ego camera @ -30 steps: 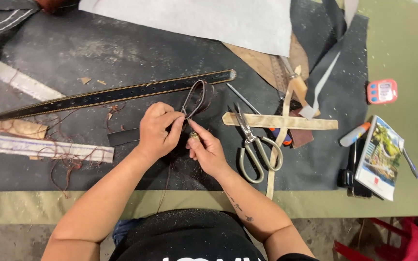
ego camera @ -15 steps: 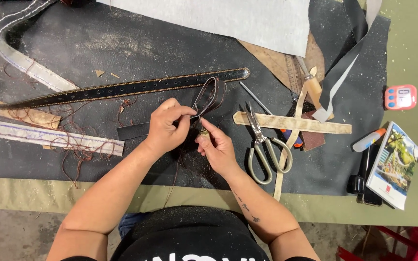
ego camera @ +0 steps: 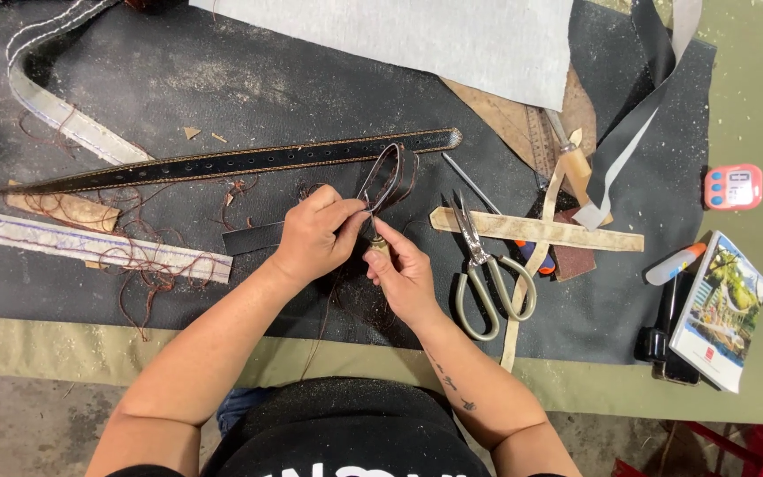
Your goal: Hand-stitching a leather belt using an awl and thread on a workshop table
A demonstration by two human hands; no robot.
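Head view, looking straight down on the bench (ego camera: 752, 79). Left hand (ego camera: 315, 234) near centre, grip pinched shut on the dark leather strap (ego camera: 253, 237), whose free end trails off toward 9 o'clock. Right hand (ego camera: 404, 274) just at 4 o'clock of the left, touching it, grip closed around a small tan-handled tool (ego camera: 379, 247). Strap loop (ego camera: 388, 177) standing up at 1 o'clock of the hands. Long black stitched belt (ego camera: 222, 163) lying flat at 11 o'clock, well clear of the fingers. Scissors (ego camera: 483, 269) just at 3 o'clock of the right hand, blades toward 12. Tangle of brown thread (ego camera: 147, 265) at 9 o'clock. Pink timer (ego camera: 733, 186) and a booklet (ego camera: 719, 309) far off at 3 o'clock.
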